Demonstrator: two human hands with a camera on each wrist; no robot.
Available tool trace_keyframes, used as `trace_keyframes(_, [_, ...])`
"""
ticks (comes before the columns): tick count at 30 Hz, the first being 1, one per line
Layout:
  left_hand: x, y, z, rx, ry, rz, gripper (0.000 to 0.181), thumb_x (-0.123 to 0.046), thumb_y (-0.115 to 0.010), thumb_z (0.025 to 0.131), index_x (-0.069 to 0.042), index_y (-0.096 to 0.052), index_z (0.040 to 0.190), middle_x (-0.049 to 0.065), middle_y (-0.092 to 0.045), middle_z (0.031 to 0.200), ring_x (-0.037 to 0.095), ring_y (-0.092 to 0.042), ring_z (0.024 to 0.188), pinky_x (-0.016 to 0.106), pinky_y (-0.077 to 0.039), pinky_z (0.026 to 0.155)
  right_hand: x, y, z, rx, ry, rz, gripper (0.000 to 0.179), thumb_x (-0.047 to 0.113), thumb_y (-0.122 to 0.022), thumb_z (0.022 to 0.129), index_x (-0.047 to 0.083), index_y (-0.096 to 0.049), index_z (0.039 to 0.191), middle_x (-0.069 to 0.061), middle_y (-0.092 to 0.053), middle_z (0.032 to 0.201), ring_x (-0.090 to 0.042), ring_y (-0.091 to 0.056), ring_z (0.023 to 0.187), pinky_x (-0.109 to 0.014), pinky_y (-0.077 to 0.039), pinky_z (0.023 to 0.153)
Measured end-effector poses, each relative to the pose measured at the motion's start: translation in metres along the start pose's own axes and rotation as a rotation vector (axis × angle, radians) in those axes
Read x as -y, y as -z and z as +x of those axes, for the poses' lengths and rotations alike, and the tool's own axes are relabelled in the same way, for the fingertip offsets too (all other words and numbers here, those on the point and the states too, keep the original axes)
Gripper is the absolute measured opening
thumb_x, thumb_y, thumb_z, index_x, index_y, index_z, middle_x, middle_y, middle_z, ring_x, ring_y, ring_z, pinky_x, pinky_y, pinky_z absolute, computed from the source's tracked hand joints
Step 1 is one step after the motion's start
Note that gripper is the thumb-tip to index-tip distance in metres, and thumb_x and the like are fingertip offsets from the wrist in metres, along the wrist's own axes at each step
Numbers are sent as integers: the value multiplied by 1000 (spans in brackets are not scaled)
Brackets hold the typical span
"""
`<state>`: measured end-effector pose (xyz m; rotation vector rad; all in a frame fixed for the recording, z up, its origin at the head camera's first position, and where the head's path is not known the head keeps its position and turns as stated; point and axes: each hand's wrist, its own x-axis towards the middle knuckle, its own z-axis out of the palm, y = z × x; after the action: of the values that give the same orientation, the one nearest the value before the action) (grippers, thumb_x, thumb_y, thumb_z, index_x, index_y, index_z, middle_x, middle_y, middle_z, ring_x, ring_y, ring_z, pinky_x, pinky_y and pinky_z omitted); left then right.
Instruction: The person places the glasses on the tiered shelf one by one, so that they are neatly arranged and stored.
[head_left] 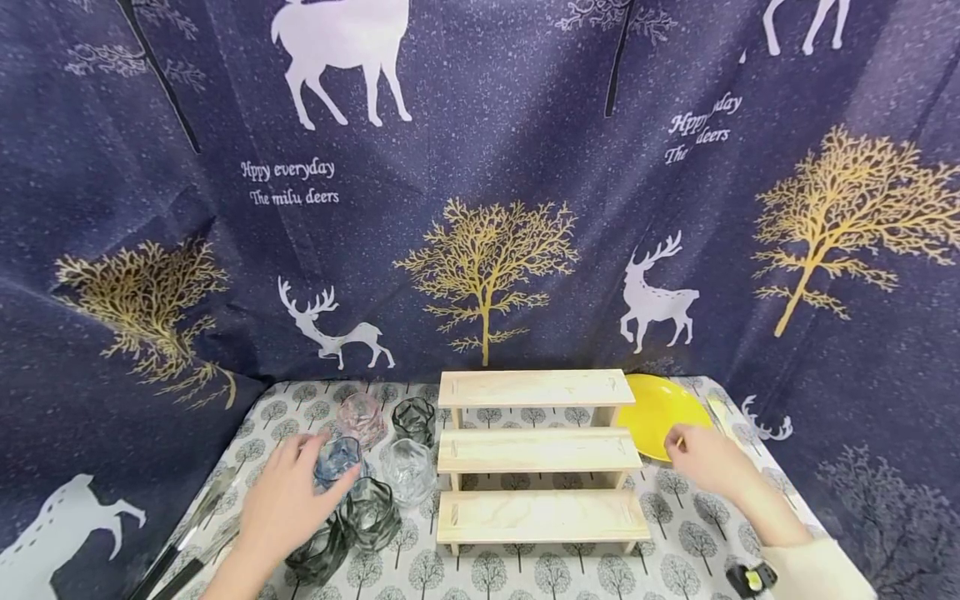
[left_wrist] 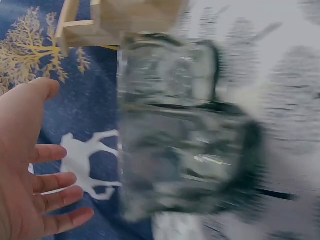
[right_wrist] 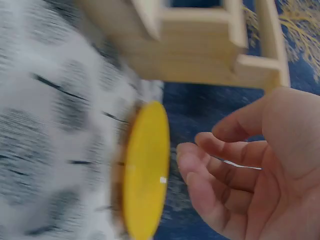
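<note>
My left hand [head_left: 281, 496] hovers at a blue glass cup [head_left: 341, 457], thumb and fingers spread apart on either side of it in the head view. Around it stand a pink glass cup [head_left: 362, 417], a clear one [head_left: 409, 472] and several dark grey-green ones [head_left: 372, 514]. In the left wrist view the hand [left_wrist: 30, 170] shows an empty palm, with two dark cups [left_wrist: 185, 155] beside it. On the right, my right hand [head_left: 708, 458] is over the near edge of a yellow plate [head_left: 652, 408]. Its fingers [right_wrist: 235, 155] are loosely bent and hold nothing.
A three-step wooden rack [head_left: 536, 450] stands in the middle of the tree-print tablecloth [head_left: 427, 571], between cups and plate. Metal utensils with black handles [head_left: 180, 577] lie at the left edge. Behind the table hangs a dark blue deer-print curtain [head_left: 510, 150].
</note>
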<state>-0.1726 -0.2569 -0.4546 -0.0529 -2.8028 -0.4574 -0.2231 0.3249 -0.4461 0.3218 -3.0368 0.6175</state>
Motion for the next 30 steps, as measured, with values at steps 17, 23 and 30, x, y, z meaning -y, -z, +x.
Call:
trace_keyframes(17, [33,-32,-69,163,230,-54,111,-84,-71,74,1,-53,143,31,-57,134,54,-58,114,69,-52,85,8,-68,-35,288,-138,611,45,38,-56,108,-4,-66,117,-4,-62,69,-16,-58,56,-30,-55,47])
trace_keyframes(23, [38,-41,-74,191,302,-172,115,-76,-78,74,1,-41,151,36,-50,140,56,-58,115,67,-53,83,4,-73,-33,325,-191,748,56,31,-55,109,-19,-53,132,-9,-72,92,-26,-71,79,-42,-64,65])
trace_keyframes(30, [46,-55,-77,229,428,-342,126,-71,-84,72,2,-26,157,37,-39,149,59,-47,128,71,-48,92,-2,-74,-32,349,-224,902,65,24,-58,107,-27,-35,141,-16,-71,112,-30,-72,95,-45,-64,75])
